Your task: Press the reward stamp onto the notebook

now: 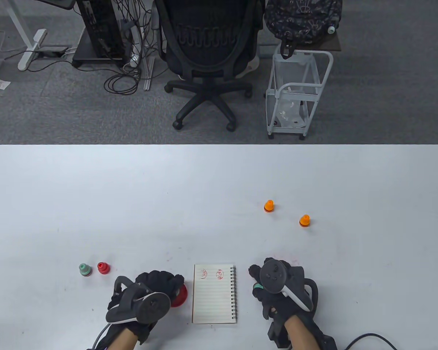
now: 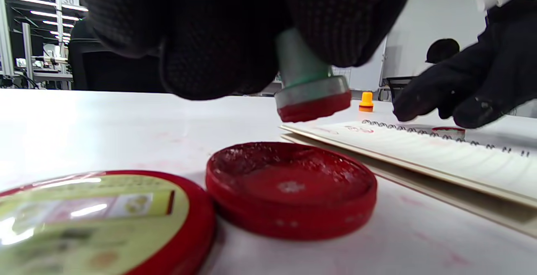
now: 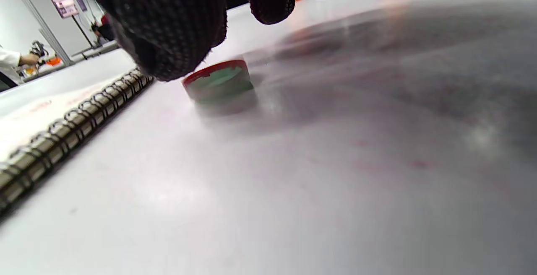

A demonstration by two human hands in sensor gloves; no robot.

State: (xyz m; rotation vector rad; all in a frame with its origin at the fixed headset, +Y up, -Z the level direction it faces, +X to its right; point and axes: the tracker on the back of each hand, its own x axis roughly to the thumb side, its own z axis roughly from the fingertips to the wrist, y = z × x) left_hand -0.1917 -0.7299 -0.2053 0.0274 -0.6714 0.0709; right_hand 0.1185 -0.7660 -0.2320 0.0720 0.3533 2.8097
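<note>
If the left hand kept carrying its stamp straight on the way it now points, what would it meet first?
The left hand holds a green stamp facing down, just above the notebook's near edge; it would probably meet the page first, though depth is unclear.

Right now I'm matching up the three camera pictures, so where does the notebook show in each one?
Table view: the notebook lies near the bottom centre, between the left hand and the right hand, spiral on its right side.
Left wrist view: it stretches across the right half, behind the open ink pad.
Right wrist view: only its edge shows at the left.
Shared landmark: the spiral binding.
</note>
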